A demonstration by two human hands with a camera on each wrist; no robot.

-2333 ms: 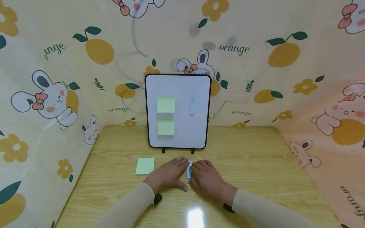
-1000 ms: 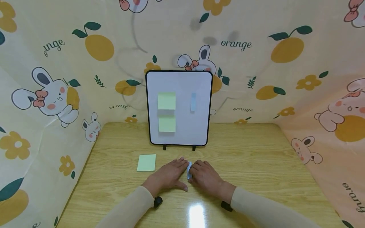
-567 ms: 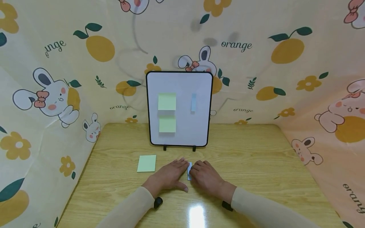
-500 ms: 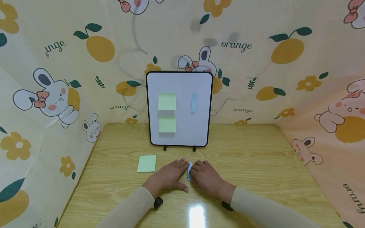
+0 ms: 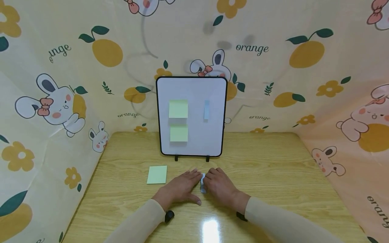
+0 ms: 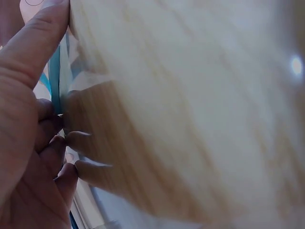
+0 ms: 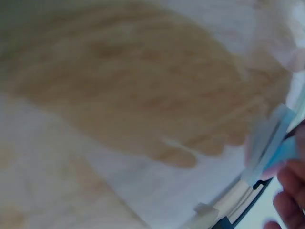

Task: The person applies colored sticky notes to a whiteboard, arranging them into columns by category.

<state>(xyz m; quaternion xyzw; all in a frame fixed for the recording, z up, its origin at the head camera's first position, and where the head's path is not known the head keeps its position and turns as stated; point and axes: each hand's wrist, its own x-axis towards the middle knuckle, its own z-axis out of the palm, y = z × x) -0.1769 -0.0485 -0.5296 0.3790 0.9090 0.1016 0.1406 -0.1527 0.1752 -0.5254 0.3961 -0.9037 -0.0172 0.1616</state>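
Observation:
A narrow blue sticky-note pad (image 5: 203, 189) lies on the table between the two hands. My left hand (image 5: 180, 187) rests flat beside it, fingertips at the pad's upper left edge and thumb spread toward me. With curled fingers, my right hand (image 5: 222, 185) pinches the top blue sticky note at the right side; in the right wrist view this sheet (image 7: 285, 151) bends up from the pad (image 7: 267, 143). The left wrist view catches the blue pad (image 6: 55, 81) edge-on past the thumb. Part of the pad is hidden under the right fingers.
Behind the hands stands a black-framed whiteboard (image 5: 197, 145) on two small feet. Two green sticky notes, an upper note (image 5: 178, 109) and a lower note (image 5: 179, 133), and a blue strip note (image 5: 206, 110) are stuck on it. A green sticky-note pad (image 5: 156, 174) lies left of the hands.
My right hand has shifted and tilted slightly, and the blue note's lower end now bends up from the pad. The left hand keeps its place.

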